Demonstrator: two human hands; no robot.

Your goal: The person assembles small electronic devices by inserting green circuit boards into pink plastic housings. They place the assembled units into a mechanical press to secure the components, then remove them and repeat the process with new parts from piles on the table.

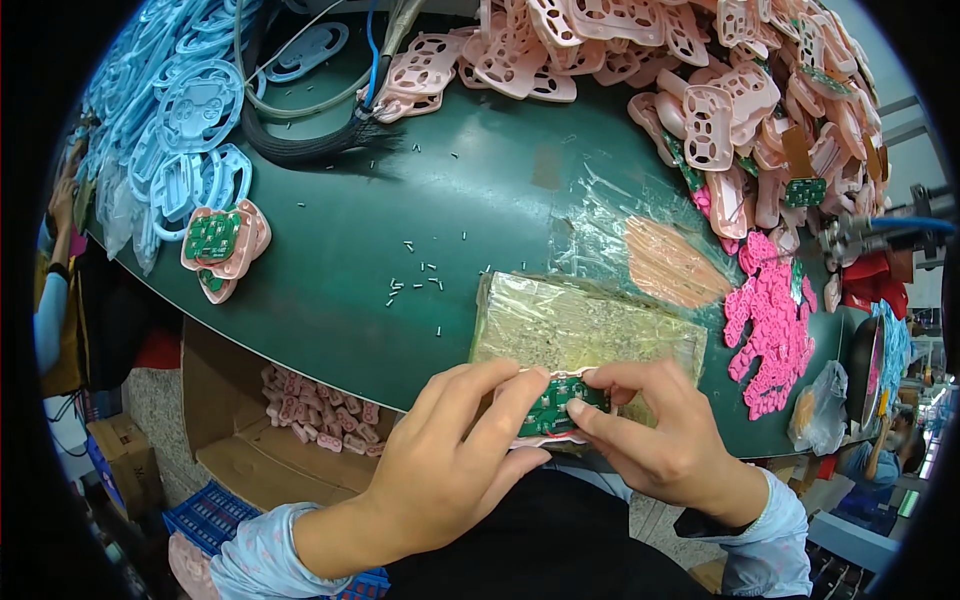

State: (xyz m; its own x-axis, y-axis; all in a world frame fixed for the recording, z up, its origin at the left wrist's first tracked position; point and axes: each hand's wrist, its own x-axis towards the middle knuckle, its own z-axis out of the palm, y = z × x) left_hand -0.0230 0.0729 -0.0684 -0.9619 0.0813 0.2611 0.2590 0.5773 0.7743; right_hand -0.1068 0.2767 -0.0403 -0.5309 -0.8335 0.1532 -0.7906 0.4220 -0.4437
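Observation:
Between my hands, near the table's front edge, is a green circuit board set in a pink plastic shell. Most of the shell is hidden by the board and my fingers. My left hand grips its left side, fingers over the top and thumb along the near edge. My right hand holds the right end, thumb on the board's face and index finger at the far edge. A short red wire shows along the board's near edge. Just beyond lies a block wrapped in clear film.
Small loose screws lie scattered mid-table. Pink shells pile up at the far right, beside bright pink parts. Blue plastic frames heap at the far left, near another shell with a board. A cardboard box sits below.

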